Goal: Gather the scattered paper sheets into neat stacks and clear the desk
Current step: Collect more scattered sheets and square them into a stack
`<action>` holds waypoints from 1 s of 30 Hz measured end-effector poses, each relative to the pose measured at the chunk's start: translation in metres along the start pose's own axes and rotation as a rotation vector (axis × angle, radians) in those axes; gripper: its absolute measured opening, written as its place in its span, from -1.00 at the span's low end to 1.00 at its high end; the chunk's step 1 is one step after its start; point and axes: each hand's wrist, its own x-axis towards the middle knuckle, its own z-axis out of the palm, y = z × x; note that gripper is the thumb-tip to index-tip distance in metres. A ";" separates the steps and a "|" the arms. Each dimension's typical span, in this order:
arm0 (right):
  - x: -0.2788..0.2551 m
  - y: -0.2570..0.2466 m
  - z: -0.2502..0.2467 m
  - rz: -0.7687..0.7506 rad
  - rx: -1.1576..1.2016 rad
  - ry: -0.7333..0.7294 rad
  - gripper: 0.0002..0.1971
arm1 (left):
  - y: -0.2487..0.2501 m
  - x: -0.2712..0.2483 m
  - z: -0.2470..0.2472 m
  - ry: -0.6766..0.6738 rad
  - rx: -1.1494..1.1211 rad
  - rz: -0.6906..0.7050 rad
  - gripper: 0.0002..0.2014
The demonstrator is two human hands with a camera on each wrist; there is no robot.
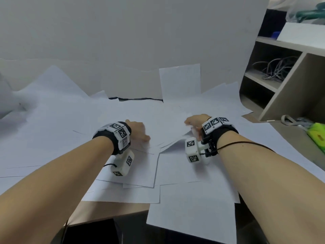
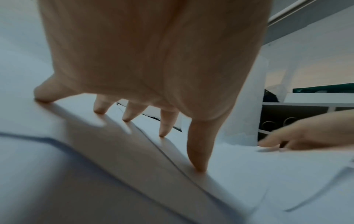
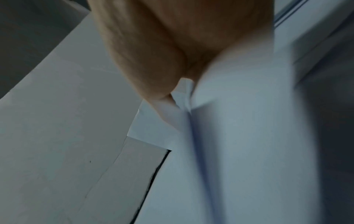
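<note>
White paper sheets [image 1: 70, 131] lie scattered and overlapping over most of the desk. My left hand [image 1: 145, 138] is at the middle of the pile, its spread, straight fingertips [image 2: 162, 133] pressing down on the top sheets [image 2: 239, 174]. Just to its right, my right hand [image 1: 191, 124] pinches the edge of one sheet [image 1: 174, 140], which curves up off the pile. In the right wrist view the thumb [image 3: 159, 91] clamps that sheet [image 3: 239, 121] against fingers hidden behind it.
A beige shelf unit [image 1: 284, 95] with grey cables [image 1: 276, 69] stands at the right, and a green object [image 1: 316, 134] lies beside it. One sheet [image 1: 179, 81] leans against the back wall. Another sheet [image 1: 191, 217] overhangs the desk's front edge [image 1: 109, 210].
</note>
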 end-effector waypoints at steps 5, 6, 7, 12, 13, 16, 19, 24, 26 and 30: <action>0.019 -0.017 0.009 -0.010 -0.215 -0.019 -0.57 | -0.018 0.011 0.005 -0.068 0.026 0.074 -0.25; 0.022 -0.017 0.010 -0.013 -0.281 -0.036 -0.57 | -0.021 0.011 0.006 -0.079 0.037 0.078 -0.22; 0.024 -0.016 0.011 -0.012 -0.329 -0.047 -0.57 | -0.024 0.010 0.007 -0.093 0.039 0.081 -0.20; 0.019 -0.011 0.007 -0.037 -0.508 -0.028 -0.74 | -0.032 0.004 0.001 -0.115 -0.036 0.094 -0.18; 0.018 -0.013 0.004 -0.041 -0.505 -0.009 -0.74 | -0.033 0.003 -0.001 -0.093 -0.060 0.086 -0.17; 0.012 -0.019 -0.008 -0.094 -0.421 0.053 -0.71 | -0.047 0.010 -0.006 -0.020 -0.155 0.007 -0.15; 0.005 -0.025 -0.024 -0.206 -0.237 0.157 -0.70 | -0.061 0.014 -0.008 0.019 -0.188 -0.096 -0.13; -0.019 -0.031 -0.051 -0.284 -0.250 0.271 -0.61 | -0.068 0.004 -0.003 0.016 -0.198 -0.154 -0.11; -0.026 -0.032 -0.061 -0.277 -0.343 0.297 -0.63 | -0.064 -0.008 0.001 0.003 -0.129 -0.142 -0.11; -0.040 -0.032 -0.078 -0.274 -0.474 0.361 -0.59 | -0.057 -0.030 0.008 -0.045 -0.001 -0.125 -0.16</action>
